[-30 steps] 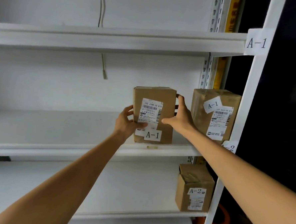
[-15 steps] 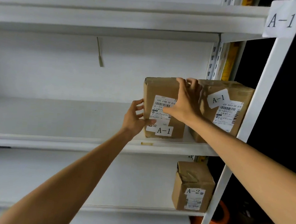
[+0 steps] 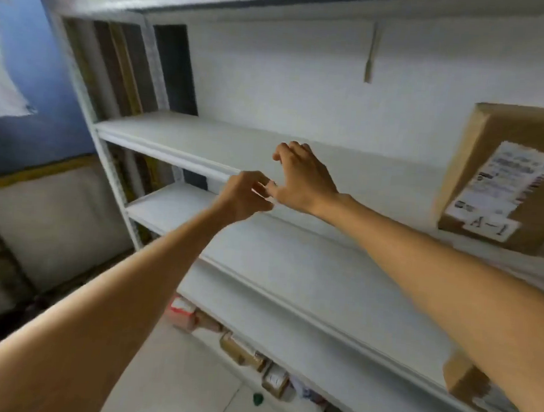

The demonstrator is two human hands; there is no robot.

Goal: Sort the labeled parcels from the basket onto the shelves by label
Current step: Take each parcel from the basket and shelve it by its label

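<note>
A brown cardboard parcel [image 3: 508, 175] with a shipping label and an "A-1" sticker stands on the white shelf [image 3: 204, 144] at the far right. A second brown parcel [image 3: 467, 380] sits on the shelf below, partly hidden by my right forearm. My left hand [image 3: 244, 194] and my right hand [image 3: 301, 179] hover close together in front of the shelf's bare middle, well left of the A-1 parcel. Both hold nothing; the fingers are loosely curled and apart. The view is blurred.
The white shelf unit's upright post [image 3: 107, 164] stands at the left, with a blue wall [image 3: 34, 64] beyond it. Several small parcels [image 3: 245, 354] lie low under the bottom shelf, beside the pale floor [image 3: 171, 375]. A green speck [image 3: 257, 398] lies on the floor.
Both hands have let go of the A-1 parcel, which stays on the shelf, and drawn left. The camera has swung left, so the parcels now sit at the right edge.
</note>
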